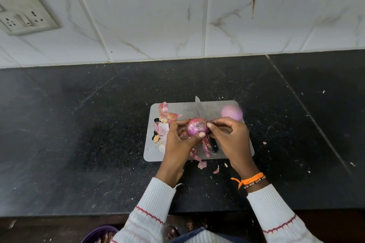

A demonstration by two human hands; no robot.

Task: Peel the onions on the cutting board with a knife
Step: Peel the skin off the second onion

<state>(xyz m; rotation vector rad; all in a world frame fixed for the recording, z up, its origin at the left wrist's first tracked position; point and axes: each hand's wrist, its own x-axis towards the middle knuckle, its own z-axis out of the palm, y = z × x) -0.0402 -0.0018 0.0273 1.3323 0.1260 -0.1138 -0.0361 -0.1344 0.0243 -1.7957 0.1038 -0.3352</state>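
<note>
The onion (198,129) is gripped by the left hand (178,140); skin is pinched by the right hand (230,137) and should be pulled downward in strips, the knife (201,112) left lying.

Cutting board (217,108): matt grey, looks metal. Knife (200,109): shiny steel blade. Counter (79,124): dark speckled polished stone. Wall tiles (158,21): glossy marbled. Sleeves (156,199): ribbed white knit.
</note>
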